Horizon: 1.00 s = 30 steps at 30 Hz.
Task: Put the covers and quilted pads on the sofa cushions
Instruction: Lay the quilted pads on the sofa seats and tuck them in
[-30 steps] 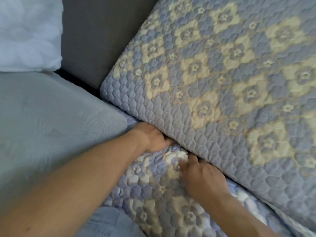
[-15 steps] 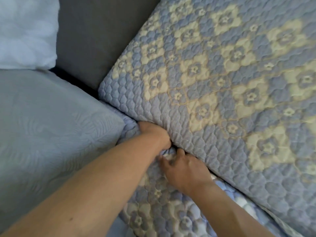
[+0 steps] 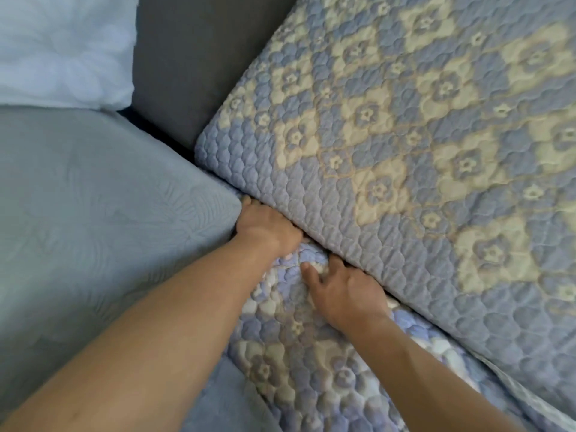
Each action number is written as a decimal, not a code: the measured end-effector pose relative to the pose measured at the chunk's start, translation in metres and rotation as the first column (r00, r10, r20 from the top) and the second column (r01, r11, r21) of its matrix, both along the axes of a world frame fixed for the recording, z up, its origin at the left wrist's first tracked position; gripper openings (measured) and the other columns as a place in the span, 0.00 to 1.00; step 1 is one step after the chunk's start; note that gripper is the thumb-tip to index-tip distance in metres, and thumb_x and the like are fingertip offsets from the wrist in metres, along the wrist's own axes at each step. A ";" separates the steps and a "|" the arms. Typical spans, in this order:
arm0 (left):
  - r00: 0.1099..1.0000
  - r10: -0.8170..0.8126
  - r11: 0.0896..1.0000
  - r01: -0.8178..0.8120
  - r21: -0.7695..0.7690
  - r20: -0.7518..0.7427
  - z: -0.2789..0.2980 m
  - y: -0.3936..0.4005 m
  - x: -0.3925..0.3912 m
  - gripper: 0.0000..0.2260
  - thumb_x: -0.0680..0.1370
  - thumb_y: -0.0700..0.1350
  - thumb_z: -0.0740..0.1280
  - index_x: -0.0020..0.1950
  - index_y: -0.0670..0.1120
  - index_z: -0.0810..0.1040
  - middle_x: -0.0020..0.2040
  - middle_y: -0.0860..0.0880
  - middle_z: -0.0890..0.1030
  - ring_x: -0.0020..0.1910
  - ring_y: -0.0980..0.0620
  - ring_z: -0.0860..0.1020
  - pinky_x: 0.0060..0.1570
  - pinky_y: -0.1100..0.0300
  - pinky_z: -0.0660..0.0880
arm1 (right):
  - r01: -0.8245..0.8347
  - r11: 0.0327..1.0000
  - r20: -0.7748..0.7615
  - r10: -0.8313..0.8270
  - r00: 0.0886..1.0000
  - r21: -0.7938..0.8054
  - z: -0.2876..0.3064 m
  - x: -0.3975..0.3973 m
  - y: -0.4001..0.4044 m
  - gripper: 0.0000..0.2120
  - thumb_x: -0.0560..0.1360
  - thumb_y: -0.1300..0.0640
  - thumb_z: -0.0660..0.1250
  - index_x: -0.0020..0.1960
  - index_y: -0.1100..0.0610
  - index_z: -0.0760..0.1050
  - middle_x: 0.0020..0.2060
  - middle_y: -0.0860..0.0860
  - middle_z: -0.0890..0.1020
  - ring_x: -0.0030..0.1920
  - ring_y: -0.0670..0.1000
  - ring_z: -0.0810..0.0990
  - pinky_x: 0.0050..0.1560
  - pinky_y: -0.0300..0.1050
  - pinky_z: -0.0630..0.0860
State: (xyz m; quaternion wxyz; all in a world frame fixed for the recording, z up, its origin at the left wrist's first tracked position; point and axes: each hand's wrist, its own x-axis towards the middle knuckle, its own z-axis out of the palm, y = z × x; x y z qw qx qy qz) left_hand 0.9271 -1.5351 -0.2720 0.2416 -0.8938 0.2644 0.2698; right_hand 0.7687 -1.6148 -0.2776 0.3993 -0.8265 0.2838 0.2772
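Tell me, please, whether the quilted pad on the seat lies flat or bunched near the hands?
Bunched: the quilted pad puckers into folds where the right hand presses it.

Blue quilted pad (image 3: 420, 169) with cream flower diamonds, plain dark grey sofa back (image 3: 193, 57) left of it, pale blue-grey leaf-embossed cushion (image 3: 93, 213), white pillow (image 3: 59, 48)

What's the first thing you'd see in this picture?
The big quilted cushion with blue and cream flowers fills the upper right. Below its edge, the left hand and right hand press on the quilted pad. A plain blue-grey cushion lies at left.
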 end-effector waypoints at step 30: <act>0.990 0.130 0.902 -0.092 0.421 -0.062 -0.049 -0.012 0.052 0.38 0.76 0.71 0.53 0.82 0.57 0.47 0.82 0.47 0.51 0.80 0.40 0.52 0.76 0.38 0.50 | -0.126 0.978 0.018 0.131 0.991 -0.167 -0.014 -0.003 -0.006 0.32 0.78 0.29 0.48 0.71 0.50 0.68 0.58 0.56 0.82 0.58 0.59 0.80 0.57 0.51 0.75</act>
